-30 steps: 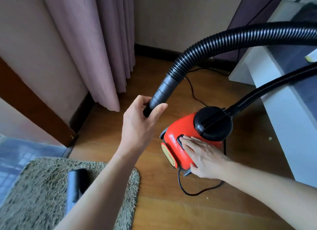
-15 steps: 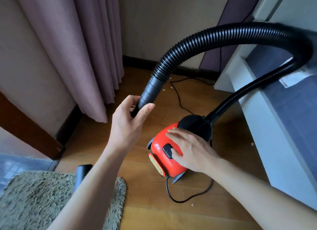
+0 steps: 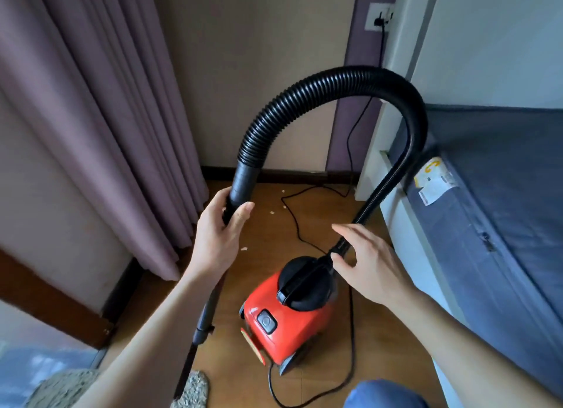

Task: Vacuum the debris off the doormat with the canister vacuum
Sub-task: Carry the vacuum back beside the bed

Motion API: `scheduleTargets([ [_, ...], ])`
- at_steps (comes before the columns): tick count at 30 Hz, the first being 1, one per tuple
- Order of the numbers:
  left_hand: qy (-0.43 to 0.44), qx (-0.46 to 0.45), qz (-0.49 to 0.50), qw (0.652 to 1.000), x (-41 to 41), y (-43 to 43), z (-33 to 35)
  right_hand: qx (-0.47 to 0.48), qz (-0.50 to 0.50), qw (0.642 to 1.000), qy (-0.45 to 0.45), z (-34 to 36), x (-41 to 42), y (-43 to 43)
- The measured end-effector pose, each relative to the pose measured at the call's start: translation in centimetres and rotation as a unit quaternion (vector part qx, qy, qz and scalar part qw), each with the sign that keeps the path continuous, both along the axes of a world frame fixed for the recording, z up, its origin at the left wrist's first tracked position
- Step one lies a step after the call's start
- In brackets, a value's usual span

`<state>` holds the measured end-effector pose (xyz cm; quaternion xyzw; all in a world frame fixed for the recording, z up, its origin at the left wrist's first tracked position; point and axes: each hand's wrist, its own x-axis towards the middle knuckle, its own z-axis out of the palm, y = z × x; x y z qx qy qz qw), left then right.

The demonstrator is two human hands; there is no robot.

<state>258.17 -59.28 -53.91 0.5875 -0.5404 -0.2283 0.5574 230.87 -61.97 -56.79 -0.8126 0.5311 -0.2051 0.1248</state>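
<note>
Black hose (image 3: 304, 94) in L hand (image 3: 217, 240)

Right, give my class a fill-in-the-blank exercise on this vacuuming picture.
The vacuum body is ____ in colour.
The left hand grips one end of the ribbed black ____.
The right hand is ____, gripping nothing.
Missing words: red; hose; open.

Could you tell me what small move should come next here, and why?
Probably sweep the black wand across the shaggy beige doormat: the left hand grips the black hose cuff, the right hand hovers open above the red canister vacuum.
</note>
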Motion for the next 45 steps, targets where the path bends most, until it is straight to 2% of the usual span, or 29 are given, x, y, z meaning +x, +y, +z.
scheduleTargets([
  [4,-0.017,-0.022,0.018,0.999,-1.7,-2.3,4.2,-0.02,-0.02,0.999,-0.042,3.9,-2.5,-1.8],
  [9,0.016,-0.054,0.044,0.997,-3.1,-5.5,9.6,-0.038,-0.04,0.996,-0.075,8.5,-5.8,-4.1],
  [16,0.044,-0.114,0.084,0.989,-3.0,-11.5,13.3,-0.067,-0.047,0.991,-0.103,10.3,-7.7,-10.9],
  [20,0.043,-0.134,0.1,0.985,-1.7,-15.6,13.6,-0.062,-0.065,0.989,-0.114,10.0,-7.1,-14.6],
  [24,0.084,-0.135,0.081,0.984,0.7,-21.2,14.1,-0.079,-0.07,0.986,-0.127,11.0,-4.9,-20.5],
  [30,0.167,-0.124,0.081,0.975,5.5,-29.2,18.0,-0.082,-0.069,0.988,-0.107,17.8,0.0,-30.3],
  [33,0.162,-0.118,0.07,0.977,6.3,-33.8,20.8,-0.095,-0.081,0.986,-0.114,20.4,0.8,-35.3],
  [37,0.122,-0.111,0.029,0.986,3.7,-39.1,19.8,-0.102,-0.101,0.983,-0.116,19.4,-0.1,-41.3],
  [42,0.148,-0.135,0.027,0.979,0.5,-44.8,17.8,-0.139,-0.11,0.974,-0.141,17.7,-2.2,-48.2],
  [45,0.123,-0.13,0.014,0.984,-0.6,-47.4,17.3,-0.165,-0.119,0.966,-0.161,17.4,-3.2,-52.0],
])
